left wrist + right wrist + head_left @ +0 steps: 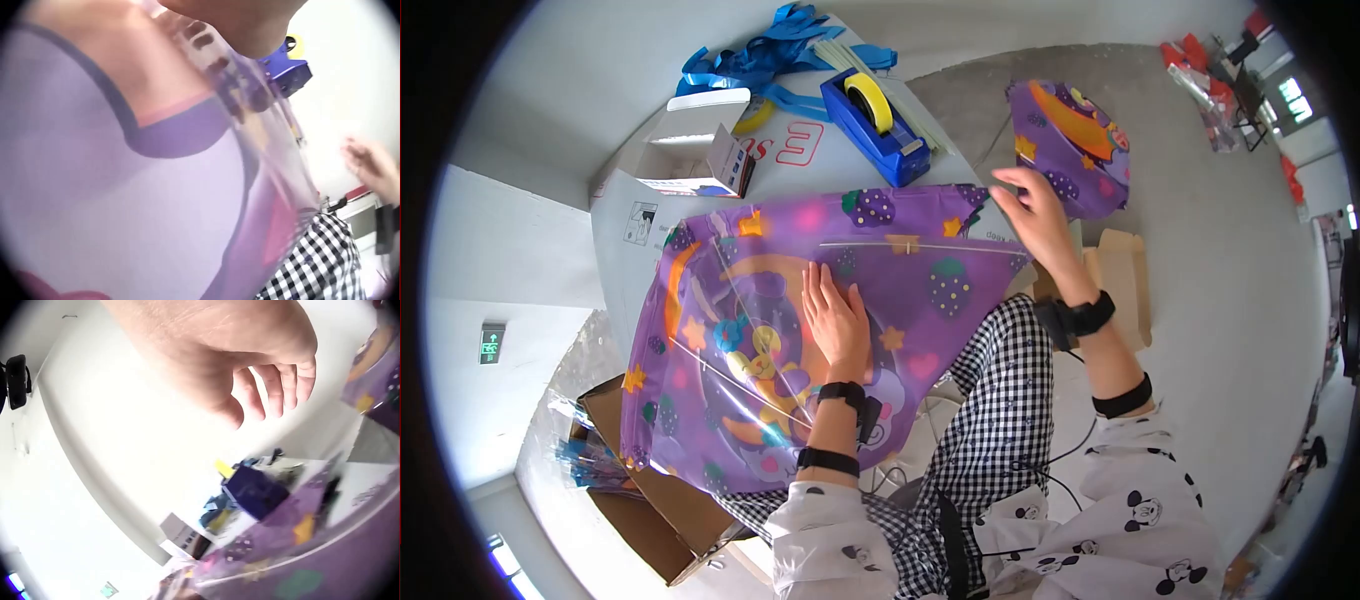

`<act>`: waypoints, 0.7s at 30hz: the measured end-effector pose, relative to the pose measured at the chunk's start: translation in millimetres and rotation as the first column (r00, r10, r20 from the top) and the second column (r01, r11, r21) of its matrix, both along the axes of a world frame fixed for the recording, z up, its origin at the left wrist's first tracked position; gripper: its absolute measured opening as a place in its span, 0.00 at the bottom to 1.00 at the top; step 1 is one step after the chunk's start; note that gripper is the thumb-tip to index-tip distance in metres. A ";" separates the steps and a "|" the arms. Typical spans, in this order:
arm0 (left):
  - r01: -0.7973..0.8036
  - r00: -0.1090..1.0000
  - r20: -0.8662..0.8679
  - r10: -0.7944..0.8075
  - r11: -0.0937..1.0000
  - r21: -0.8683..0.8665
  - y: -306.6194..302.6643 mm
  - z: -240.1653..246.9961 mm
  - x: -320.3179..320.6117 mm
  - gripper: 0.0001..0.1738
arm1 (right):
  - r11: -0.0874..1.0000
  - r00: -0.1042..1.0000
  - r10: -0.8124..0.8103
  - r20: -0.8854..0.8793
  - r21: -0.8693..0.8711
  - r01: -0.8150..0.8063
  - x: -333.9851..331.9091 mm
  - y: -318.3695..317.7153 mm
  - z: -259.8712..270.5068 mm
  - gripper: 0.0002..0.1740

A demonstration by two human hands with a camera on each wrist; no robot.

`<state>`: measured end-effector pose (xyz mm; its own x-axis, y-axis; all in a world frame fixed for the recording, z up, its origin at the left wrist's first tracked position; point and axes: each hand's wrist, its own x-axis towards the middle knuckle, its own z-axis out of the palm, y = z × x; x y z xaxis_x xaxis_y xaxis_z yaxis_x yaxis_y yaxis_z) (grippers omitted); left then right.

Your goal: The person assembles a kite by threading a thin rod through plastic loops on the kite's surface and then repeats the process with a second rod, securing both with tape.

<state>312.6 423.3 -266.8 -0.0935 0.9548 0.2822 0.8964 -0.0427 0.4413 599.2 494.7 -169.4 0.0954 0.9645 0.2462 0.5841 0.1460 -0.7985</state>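
Observation:
A large purple plastic sheet [920, 340], printed with stars, strawberries and cartoon animals, lies over the table's near side and the person's lap. Thin white rods run across it, one crossed by a small tan strip [902, 244] near the top edge. My left hand [836, 318] rests flat on the sheet's middle, fingers straight. In the left wrist view the print fills most of the picture. Beyond the sheet's right corner my right hand [1035, 215] is raised in the air. Its fingers [270, 390] are loosely bent, with nothing between them in the right wrist view.
On the table [615, 260] stand a blue tape dispenser [890, 150] with yellow tape, an open white box [690, 165] and blue ribbons [765, 50]. Another purple printed piece [1075, 150] is beyond the table's right side. Cardboard boxes stand lower left [655, 500] and right [1125, 280].

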 end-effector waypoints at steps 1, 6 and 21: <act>-0.025 0.999 -0.047 0.026 1.000 0.016 3.9 -2.9 1.2 0.27 | 0.999 0.999 0.034 -0.036 0.002 -0.034 -18.3 15.9 10.5 0.16; -0.038 0.997 -0.064 0.036 0.998 -0.043 3.1 1.9 1.1 0.27 | 0.980 0.997 -0.028 0.070 -0.196 0.041 -64.7 113.6 1.2 0.20; -0.057 0.998 -0.029 0.056 0.997 -0.045 6.2 9.5 1.2 0.26 | 0.872 0.989 -0.135 -0.061 -0.482 0.090 -86.3 118.1 20.4 0.16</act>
<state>313.8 429.4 -257.3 -0.1403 0.9602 0.2414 0.9086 0.0280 0.4167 512.9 612.8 -149.0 0.2101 0.9438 -0.2551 0.4964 -0.3278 -0.8038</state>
